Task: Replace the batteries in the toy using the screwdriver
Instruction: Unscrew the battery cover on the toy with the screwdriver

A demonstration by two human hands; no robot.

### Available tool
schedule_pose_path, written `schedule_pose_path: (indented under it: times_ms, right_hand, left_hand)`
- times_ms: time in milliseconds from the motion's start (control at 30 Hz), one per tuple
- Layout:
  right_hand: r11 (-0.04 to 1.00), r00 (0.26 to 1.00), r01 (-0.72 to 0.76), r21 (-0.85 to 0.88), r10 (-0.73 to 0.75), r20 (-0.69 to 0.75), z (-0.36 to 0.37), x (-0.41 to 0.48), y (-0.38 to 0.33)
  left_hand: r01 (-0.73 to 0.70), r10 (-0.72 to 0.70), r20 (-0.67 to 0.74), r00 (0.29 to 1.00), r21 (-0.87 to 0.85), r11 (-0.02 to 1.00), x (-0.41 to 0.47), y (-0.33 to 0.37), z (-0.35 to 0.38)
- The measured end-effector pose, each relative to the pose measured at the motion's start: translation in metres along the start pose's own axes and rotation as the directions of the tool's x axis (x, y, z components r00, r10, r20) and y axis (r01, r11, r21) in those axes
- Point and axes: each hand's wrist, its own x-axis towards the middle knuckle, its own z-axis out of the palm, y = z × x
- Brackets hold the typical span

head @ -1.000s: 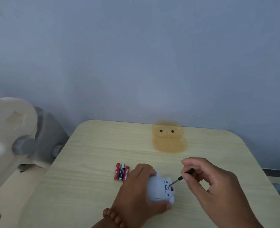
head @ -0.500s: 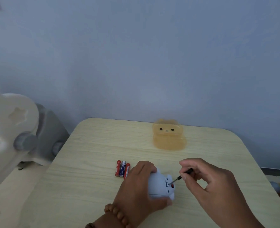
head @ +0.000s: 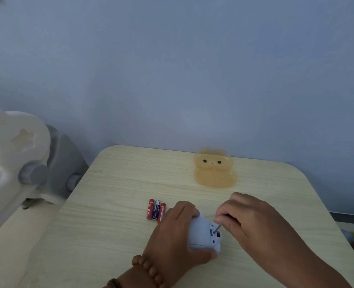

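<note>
- Toy [head: 203,233]: pale blue moulded plastic body, lying on the table [head: 113,204] near its front edge. It is the landmark for every entry below. Judged light and rigid with a smooth shell, so likely to skate on the wood unless pinned. The sides offer the best hold, which keeps the panel facing up.
- Left hand [head: 176,235]: wrapped over the toy's left side, fingers curled on its far edge and thumb along its near edge, clamping it in place. A beaded bracelet [head: 149,269] sits at the wrist.
- Right hand [head: 253,223]: just right of the toy, fingertips pinched closed on the screwdriver [head: 218,228].
- Screwdriver: a thin metal shank slants down to the toy's upturned panel, its tip beside a small red mark. Judged slender and prone to slipping out of a tiny screw head, so it needs steady downward pressure.
- Batteries [head: 155,209]: three small cells side by side, left of the toy and just beyond the left hand. Round, so liable to roll.
- Orange bear-faced piece [head: 214,169]: translucent, well behind the toy.
- Hard to make out: the screwdriver handle is buried in the right fingers, and the screw itself is too small to see. Whether the cover is loose cannot be told, and the toy's left half is hidden by the left hand.
</note>
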Motion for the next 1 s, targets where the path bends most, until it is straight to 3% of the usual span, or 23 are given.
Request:
schedule_pose_path:
  times_ms: [167, 400, 567, 800, 1000]
  right_hand:
    - [0.980, 0.990, 0.018, -0.198, 0.010, 0.139, -0.002, -0.003, -0.006]
    - [0.874, 0.976, 0.084, -0.478, 0.025, 0.217, -0.012, 0.004, -0.006]
    - [0.969, 0.956, 0.037, -0.245, 0.038, 0.292, -0.022, -0.001, -0.009]
    - [0.914, 0.926, 0.133, -0.385, 0.024, 0.377, -0.016, 0.011, -0.005]
    - [0.955, 0.922, 0.084, -0.286, 0.034, 0.385, -0.022, 0.004, -0.002]
  left_hand:
    - [0.004, -0.004, 0.008, 1.000, 0.010, 1.000, 0.000, 0.001, -0.001]
    - [0.003, -0.003, 0.007, 1.000, 0.010, 1.000, 0.001, 0.002, 0.001]
    - [0.010, -0.010, 0.021, 1.000, 0.011, 1.000, 0.000, 0.004, -0.001]
    - [0.010, -0.011, 0.035, 0.999, 0.039, 0.999, 0.000, 0.007, 0.001]
    - [0.017, -0.017, 0.028, 0.999, 0.021, 1.000, -0.001, 0.009, 0.000]
